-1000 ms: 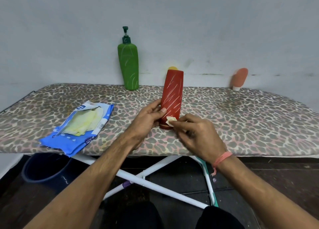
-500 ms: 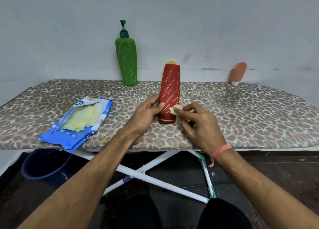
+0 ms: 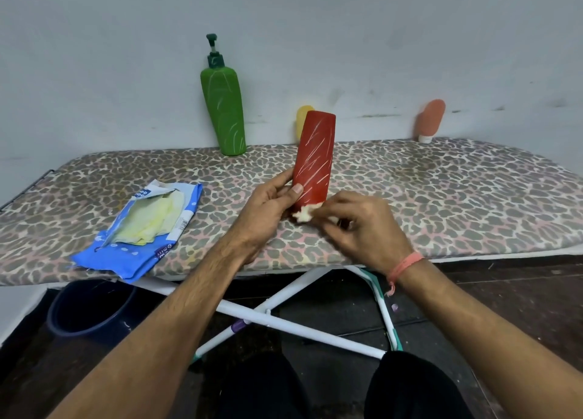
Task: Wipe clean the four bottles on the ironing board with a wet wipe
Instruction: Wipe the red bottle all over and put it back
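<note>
A red bottle (image 3: 315,156) with white streaks stands tilted on the leopard-print ironing board (image 3: 441,197). My left hand (image 3: 268,210) grips its lower part, thumb on the front. My right hand (image 3: 359,229) pinches a small crumpled wet wipe (image 3: 303,214) against the bottle's base. A green pump bottle (image 3: 224,112) leans on the wall at the back. Behind the red one, a yellow bottle (image 3: 303,118) is partly hidden. At the back right, a small salmon-pink bottle (image 3: 430,120) leans on the wall.
An open blue wet-wipe pack (image 3: 142,232) lies on the board's left front part. A dark blue bucket (image 3: 85,308) stands on the floor under the board's left end. White board legs (image 3: 284,311) cross below. The grey wall is right behind the board.
My right hand has slid the wipe down from the red bottle's side to its base. The bottle is tilted a bit more to the right at its top.
</note>
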